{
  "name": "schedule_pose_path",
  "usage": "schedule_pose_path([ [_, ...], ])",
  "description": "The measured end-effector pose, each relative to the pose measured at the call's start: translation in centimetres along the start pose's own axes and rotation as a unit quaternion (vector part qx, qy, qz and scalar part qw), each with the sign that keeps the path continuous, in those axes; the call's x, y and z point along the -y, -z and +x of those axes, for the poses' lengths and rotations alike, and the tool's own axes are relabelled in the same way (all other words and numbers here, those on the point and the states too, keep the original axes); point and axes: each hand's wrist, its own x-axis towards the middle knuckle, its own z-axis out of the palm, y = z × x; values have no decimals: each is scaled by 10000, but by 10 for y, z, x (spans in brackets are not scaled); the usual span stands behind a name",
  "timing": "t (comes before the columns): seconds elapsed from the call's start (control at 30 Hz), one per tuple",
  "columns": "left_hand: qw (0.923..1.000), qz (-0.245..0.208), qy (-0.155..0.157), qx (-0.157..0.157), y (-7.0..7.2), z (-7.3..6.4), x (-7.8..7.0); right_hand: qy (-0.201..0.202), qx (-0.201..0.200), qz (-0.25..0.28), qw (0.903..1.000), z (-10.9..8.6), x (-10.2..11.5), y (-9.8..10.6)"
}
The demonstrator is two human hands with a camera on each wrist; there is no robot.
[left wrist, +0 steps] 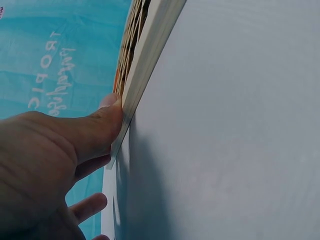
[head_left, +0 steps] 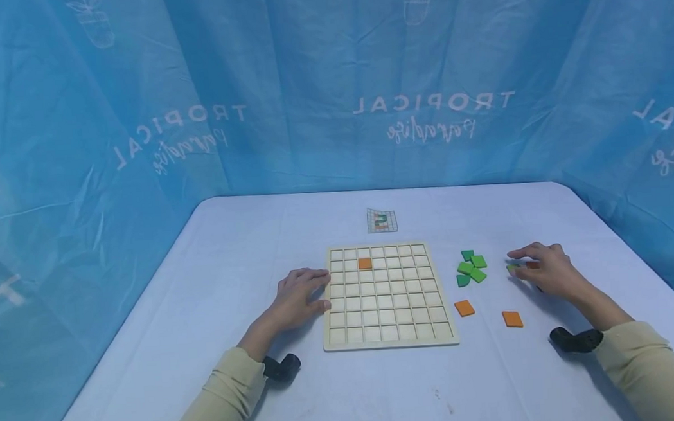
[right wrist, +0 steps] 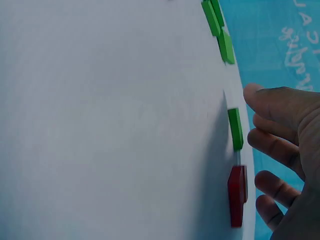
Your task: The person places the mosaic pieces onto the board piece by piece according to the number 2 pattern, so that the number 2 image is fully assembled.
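**Hands at the grid board**

A person sits at a table (head_left: 212,257) draped in pale cloth, both sleeves cream-coloured. In front of them lies a wooden board (head_left: 388,295) cut into square cells. 1 orange tile (head_left: 365,263) sits in a cell in the 2nd row from the far edge, third column from the left.

The left hand (head_left: 300,298) rests against the board's left edge. Its fingers lie loose along the rim and the thumb presses the side of the frame, plain in the left wrist view, where the thumb (left wrist: 100,127) is flat against the wood (left wrist: 150,55). It pinches nothing.

The right hand (head_left: 540,269) hovers low over the table well to the right of the board. Its fingers are spread and slightly bent above 2 loose tiles: a green tile (right wrist: 235,128) just under the fingertips and a red tile (right wrist: 237,195) beside it, nearer the palm. In the right wrist view the fingers (right wrist: 272,102) are close to both pieces, but I cannot tell whether they touch; no grip has closed on either.

Between that hand and the board lies a cluster of green tiles (head_left: 470,267), overlapping one another. Nearer the person lie 2 orange tiles, one (head_left: 464,307) just off the board's right edge and another (head_left: 512,319) farther right.

Beyond the board's far edge lies a small pattern card (head_left: 381,220). A blue printed curtain (head_left: 329,76) hangs around the table.
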Motion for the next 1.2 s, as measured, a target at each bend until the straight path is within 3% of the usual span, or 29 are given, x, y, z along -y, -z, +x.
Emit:
schedule_pose_path([
  [0.2, 9998, -122, 67, -118, -1, 0, 0, 189, 13, -122, 9997, -5, -9, 2],
  [0.7, 9997, -210, 126, -2, 1, -1, -4, 241, 66, -57, 9997, -8, -13, 2],
  [1.2, 9998, -163, 117, 3, 1, 0, -3, 446, -235, -123, 9987, -6, -17, -2],
])
